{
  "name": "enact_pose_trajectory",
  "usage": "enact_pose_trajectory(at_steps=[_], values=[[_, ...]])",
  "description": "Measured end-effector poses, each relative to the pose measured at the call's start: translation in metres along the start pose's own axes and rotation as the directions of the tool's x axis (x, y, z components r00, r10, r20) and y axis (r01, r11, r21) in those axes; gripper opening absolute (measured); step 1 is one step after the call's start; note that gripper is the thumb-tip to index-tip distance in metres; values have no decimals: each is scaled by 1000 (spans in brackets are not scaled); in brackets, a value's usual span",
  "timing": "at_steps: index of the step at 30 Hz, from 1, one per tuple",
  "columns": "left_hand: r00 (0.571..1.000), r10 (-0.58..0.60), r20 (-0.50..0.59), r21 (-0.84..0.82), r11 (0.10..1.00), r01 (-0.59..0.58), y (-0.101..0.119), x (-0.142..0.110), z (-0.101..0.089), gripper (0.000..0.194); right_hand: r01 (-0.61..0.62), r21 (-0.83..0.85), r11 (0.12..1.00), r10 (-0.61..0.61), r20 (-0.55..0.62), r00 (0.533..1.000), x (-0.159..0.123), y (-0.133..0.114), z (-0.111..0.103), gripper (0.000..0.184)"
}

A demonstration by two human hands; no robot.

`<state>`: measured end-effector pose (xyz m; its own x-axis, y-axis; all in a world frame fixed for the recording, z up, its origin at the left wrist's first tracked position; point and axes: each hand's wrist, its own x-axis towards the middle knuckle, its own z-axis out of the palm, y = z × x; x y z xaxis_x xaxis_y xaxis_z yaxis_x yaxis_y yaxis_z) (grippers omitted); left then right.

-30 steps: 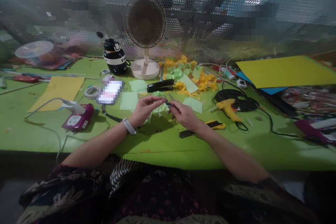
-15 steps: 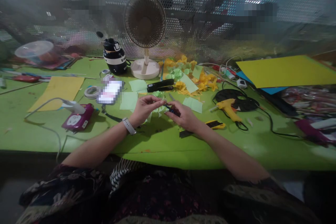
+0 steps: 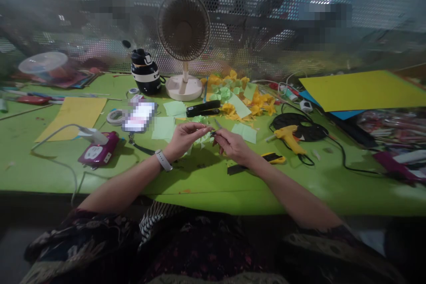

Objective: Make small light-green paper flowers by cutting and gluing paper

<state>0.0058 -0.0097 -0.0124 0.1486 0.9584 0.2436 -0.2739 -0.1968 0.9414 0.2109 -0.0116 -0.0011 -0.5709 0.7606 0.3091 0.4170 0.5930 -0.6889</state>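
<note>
Over the middle of the green table my left hand [image 3: 188,136], a pale watch on its wrist, has its thumb and forefinger pinched together. My right hand [image 3: 234,145] is closed just opposite, its fingertips meeting those of the left. A small dark piece [image 3: 213,134] shows between the two sets of fingertips, too small to name. Beneath the hands lie light green paper cuttings [image 3: 202,120], partly hidden. A black stapler [image 3: 203,108] lies just beyond. Near my right wrist is a yellow and black box cutter [image 3: 274,158].
Yellow and green paper flowers [image 3: 256,102] are heaped behind the stapler. On the right lies a yellow glue gun [image 3: 291,139] with its cord. To the left are a phone [image 3: 139,116], a tape roll [image 3: 116,116] and a purple power strip [image 3: 99,150]. A fan [image 3: 184,88] stands behind.
My right hand has turned and its fingers have curled inward, so less of the dark piece shows. My left hand has barely moved.
</note>
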Motion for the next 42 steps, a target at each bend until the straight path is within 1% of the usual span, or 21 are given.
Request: enact_pose_trajectory(at_steps=[3, 6, 8, 11, 15, 18, 22, 26, 29, 33, 38, 42], values=[[1000, 30, 3, 4, 1000, -30, -1, 0, -1, 20, 19, -49, 999, -20, -20, 1000, 0, -2, 0, 25], [999, 36, -16, 24, 999, -35, -2, 0, -2, 21, 16, -77, 997, -18, -36, 999, -1, -2, 1, 23], [999, 25, -25, 27, 999, -24, -3, 0, -3, 23, -10, -65, 998, 8, -22, 1000, -1, -1, 1, 20], [999, 10, -32, 22, 1000, -10, -2, 0, -3, 26, -36, -30, 999, 36, 5, 999, -1, 1, 2, 20], [999, 11, -39, 15, 1000, -10, -2, 0, -1, 27, -16, -18, 1000, 16, 15, 1000, 0, 3, 2, 20], [1000, 20, -23, 16, 1000, -20, -2, 0, 1, 26, -13, -23, 1000, 13, 11, 1000, 0, 2, 2, 20], [999, 38, -7, 5, 999, -37, -5, 0, 0, 22, -26, -20, 999, 26, 24, 999, 1, -1, 2, 24], [999, 43, -15, 42, 998, -43, -5, 0, -1, 23, -29, -13, 999, 29, 34, 999, 0, -3, 1, 27], [998, 48, -44, 63, 997, -45, -2, -1, 0, 25, -18, -40, 999, 18, 11, 1000, -1, -2, 1, 26], [996, 42, -72, 55, 998, -38, 0, 0, 1, 26, 28, -110, 994, -31, -26, 999, -1, 0, 1, 26], [999, 28, -32, 47, 999, -26, -2, 1, 0, 27, 70, -118, 991, -72, -13, 997, -1, -1, -1, 24], [999, 17, -32, 38, 999, -15, -2, 0, 0, 27, 63, -128, 990, -64, -4, 998, -1, -2, -1, 23]])
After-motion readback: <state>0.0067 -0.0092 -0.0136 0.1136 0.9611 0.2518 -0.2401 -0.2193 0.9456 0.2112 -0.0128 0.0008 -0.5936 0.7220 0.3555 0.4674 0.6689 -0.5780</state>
